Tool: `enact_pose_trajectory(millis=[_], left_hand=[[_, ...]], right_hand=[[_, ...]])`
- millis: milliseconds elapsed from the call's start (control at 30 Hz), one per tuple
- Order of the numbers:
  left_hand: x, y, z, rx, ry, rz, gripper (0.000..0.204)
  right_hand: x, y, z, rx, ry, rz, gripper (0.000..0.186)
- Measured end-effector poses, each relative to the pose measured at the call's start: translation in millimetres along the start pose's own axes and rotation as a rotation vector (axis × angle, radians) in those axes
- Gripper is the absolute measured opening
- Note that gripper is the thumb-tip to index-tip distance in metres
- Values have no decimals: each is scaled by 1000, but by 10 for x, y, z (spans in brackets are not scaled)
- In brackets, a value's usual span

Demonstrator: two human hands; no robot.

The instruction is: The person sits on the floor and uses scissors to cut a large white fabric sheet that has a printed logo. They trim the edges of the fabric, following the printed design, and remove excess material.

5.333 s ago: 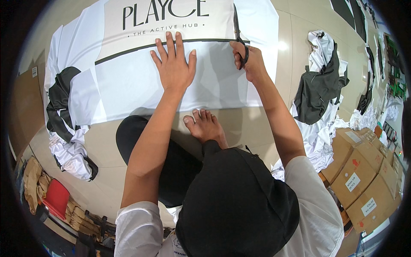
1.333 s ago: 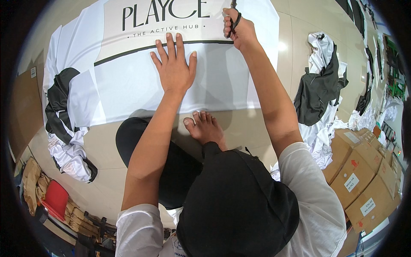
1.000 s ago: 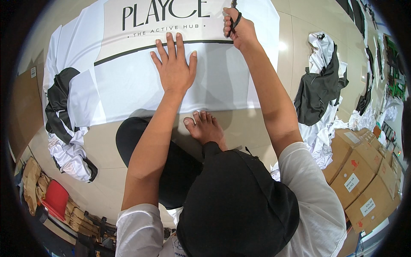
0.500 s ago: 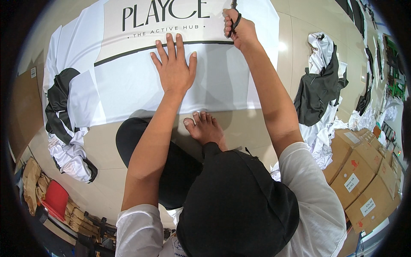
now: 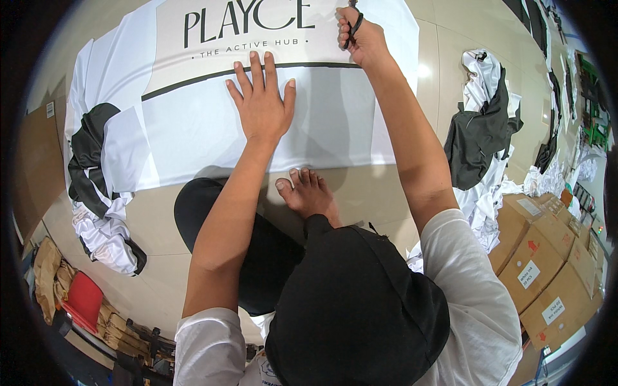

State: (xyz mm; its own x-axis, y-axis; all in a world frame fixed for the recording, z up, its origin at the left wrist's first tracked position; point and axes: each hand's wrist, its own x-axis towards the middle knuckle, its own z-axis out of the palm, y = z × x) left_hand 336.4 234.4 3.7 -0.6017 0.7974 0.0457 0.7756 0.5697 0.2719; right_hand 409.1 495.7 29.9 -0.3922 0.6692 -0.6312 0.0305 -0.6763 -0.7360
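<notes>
A large white fabric sheet (image 5: 257, 128) lies spread on the floor, its upper part a cream panel with black lettering and a black stripe below. My left hand (image 5: 265, 106) rests flat on it, fingers spread, tips reaching past the stripe. At the far right part of the sheet, my right hand (image 5: 364, 38) is closed around the black handles of scissors (image 5: 352, 31). The blades point away and run out at the picture's top edge, so their contact with the cloth is hard to make out.
Crumpled black and white cloth (image 5: 93, 161) lies at the sheet's left edge. Another dark and white cloth heap (image 5: 479, 138) sits on the floor to the right, near stacked cardboard boxes (image 5: 541, 257). My bare foot (image 5: 312, 196) stands just below the sheet's near edge.
My right hand and the scissors have shifted very slightly. The left hand stays in the same place on the fabric.
</notes>
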Motion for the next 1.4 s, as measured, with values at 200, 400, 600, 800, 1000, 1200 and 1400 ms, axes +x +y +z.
enact_pose_trajectory(millis=[200, 400, 600, 800, 1000, 1200, 1400], left_hand=[[1, 2, 3, -9, 11, 9, 76], [1, 2, -5, -11, 9, 7, 76], [7, 8, -3, -6, -5, 2, 77], [-1, 5, -34, 6, -30, -20, 77], [23, 49, -45, -22, -34, -23, 77], [-7, -5, -42, -5, -16, -21, 76], [7, 4, 25, -22, 17, 8, 75]], right_hand=[[75, 4, -54, -40, 11, -7, 28], [144, -9, 37, -85, 47, -30, 31], [369, 20, -41, -101, -38, -73, 29], [374, -133, -11, -49, -44, -28, 29], [777, -328, -205, -85, -164, -32, 33], [271, -571, -450, -1304, 587, -849, 37], [-295, 64, -1433, -1365, 537, -1086, 50]])
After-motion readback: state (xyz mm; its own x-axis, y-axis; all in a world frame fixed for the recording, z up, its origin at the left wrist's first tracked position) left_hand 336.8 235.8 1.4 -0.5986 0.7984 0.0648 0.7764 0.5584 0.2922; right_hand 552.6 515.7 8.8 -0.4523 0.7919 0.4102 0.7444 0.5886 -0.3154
